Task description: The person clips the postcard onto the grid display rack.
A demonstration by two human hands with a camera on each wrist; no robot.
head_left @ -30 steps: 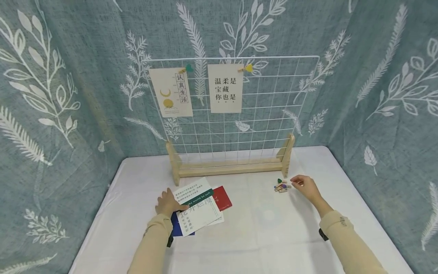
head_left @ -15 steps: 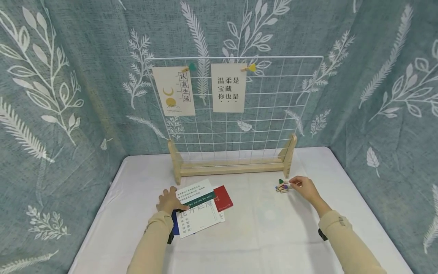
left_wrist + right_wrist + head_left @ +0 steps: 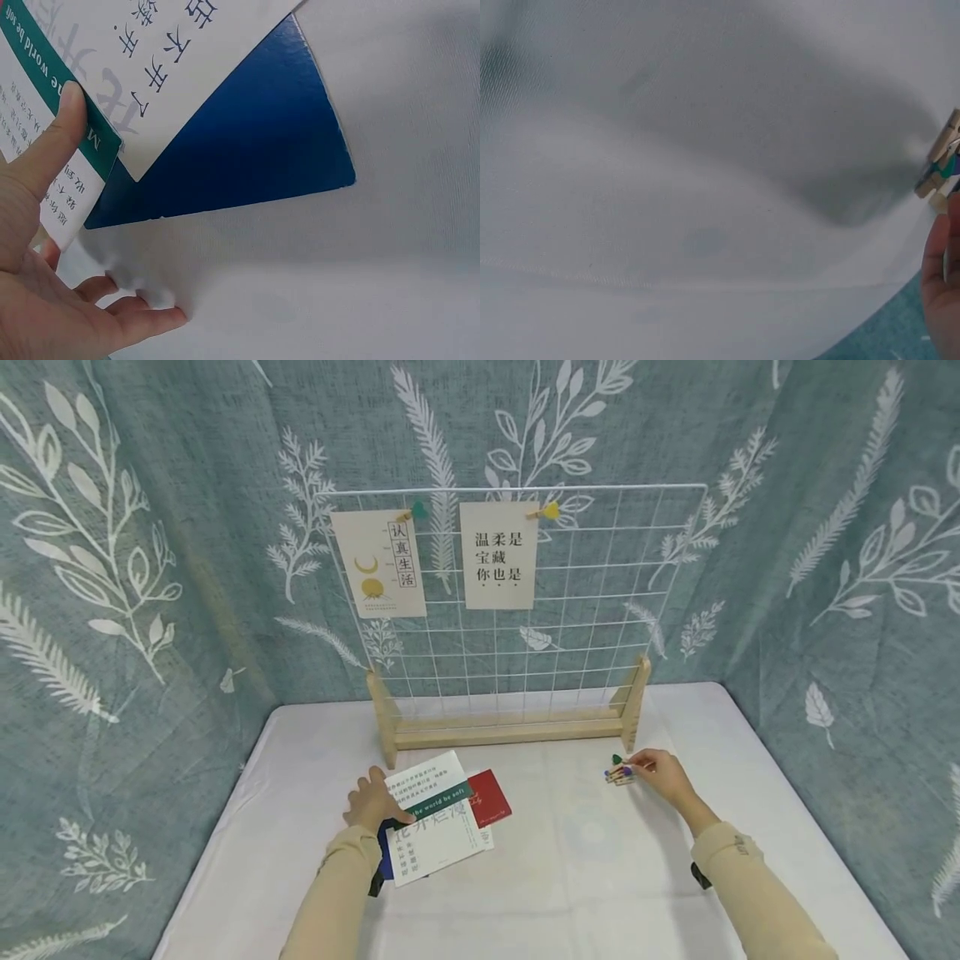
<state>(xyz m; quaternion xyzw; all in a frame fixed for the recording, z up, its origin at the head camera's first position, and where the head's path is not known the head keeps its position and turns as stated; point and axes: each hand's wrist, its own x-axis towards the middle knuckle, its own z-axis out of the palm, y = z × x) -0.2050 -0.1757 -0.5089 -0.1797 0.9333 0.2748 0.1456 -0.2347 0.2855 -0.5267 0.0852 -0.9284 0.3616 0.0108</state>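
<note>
My left hand (image 3: 369, 802) is at the left edge of a fanned stack of cards. Its thumb lies on top of a white card with a green band (image 3: 82, 135), and a fingertip shows under that card's edge, pinching it. Beneath lie a white card with large characters (image 3: 435, 843), a blue card (image 3: 247, 142) and a red card (image 3: 489, 797). My right hand (image 3: 663, 772) reaches with its fingertips into a small pile of wooden clothespins (image 3: 618, 774) with coloured ornaments. Whether it grips one is hidden; its fingertips run out of the right wrist view.
A white wire grid (image 3: 585, 602) on a wooden stand (image 3: 510, 733) rises behind the cards. Two postcards, one with a moon print (image 3: 378, 564) and one with text (image 3: 498, 556), hang from it by clothespins. Patterned curtains (image 3: 847, 568) enclose the white table (image 3: 570, 893).
My right hand has moved slightly left until its fingertips reach the clothespin pile. The left hand stays at the cards, with almost no change.
</note>
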